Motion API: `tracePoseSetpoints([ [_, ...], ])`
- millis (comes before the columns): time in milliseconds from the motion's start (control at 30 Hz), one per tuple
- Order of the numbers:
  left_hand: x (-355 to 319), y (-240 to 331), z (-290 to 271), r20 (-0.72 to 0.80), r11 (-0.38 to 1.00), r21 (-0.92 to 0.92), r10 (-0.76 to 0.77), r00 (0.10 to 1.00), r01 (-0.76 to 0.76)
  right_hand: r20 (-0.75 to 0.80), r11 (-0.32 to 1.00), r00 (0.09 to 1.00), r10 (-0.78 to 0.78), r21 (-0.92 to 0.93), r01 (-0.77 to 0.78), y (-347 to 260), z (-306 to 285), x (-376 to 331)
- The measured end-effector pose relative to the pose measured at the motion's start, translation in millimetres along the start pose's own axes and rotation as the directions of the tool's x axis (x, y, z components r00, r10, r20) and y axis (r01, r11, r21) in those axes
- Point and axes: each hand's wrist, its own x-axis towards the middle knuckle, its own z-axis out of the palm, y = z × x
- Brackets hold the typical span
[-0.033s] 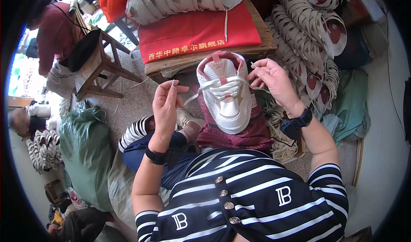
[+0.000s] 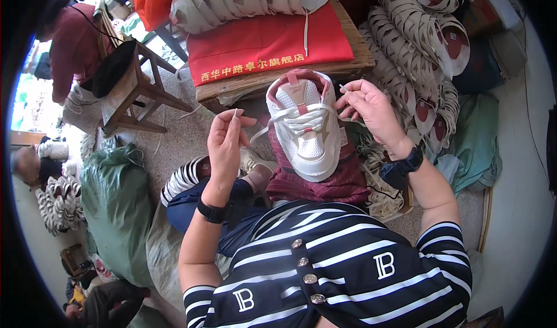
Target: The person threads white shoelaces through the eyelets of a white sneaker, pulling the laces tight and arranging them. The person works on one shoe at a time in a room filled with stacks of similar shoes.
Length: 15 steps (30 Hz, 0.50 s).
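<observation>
A white sneaker [image 2: 306,125] with a pink lining rests on a maroon striped cloth [image 2: 319,183] over my lap, its toe toward me. White shoelace [image 2: 310,119] crosses its tongue, and the two ends run out to either side. My left hand [image 2: 227,133] is left of the sneaker, thumb and fingers pinched on one lace end. On the other side, close to the sneaker's collar, my right hand [image 2: 368,110] pinches the other lace end, its tip poking up between the fingers. Both hands wear black wrist straps.
Ahead stands a wooden table [image 2: 362,55] with a red cloth [image 2: 272,43] and nested shoe uppers [image 2: 249,0]. More uppers [image 2: 406,49] pile at the right, above a box of loose laces [image 2: 386,194]. A green sack [image 2: 116,212] and a wooden stool [image 2: 130,93] with a seated person are at left.
</observation>
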Motion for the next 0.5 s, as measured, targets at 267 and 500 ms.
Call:
tracePoseSetpoints([
  [267,-2.8,4.9,27.4,0.102,0.95,0.176,0.245,0.964,-0.26,0.015,0.937,0.962,-0.271,-0.227,0.268,-24.3,24.0,-5.4],
  [500,0.8,34.8,57.3,0.326,0.654,0.559,0.392,0.86,-0.51,0.263,0.575,0.84,-0.474,-0.63,0.522,-40.0,37.0,16.3],
])
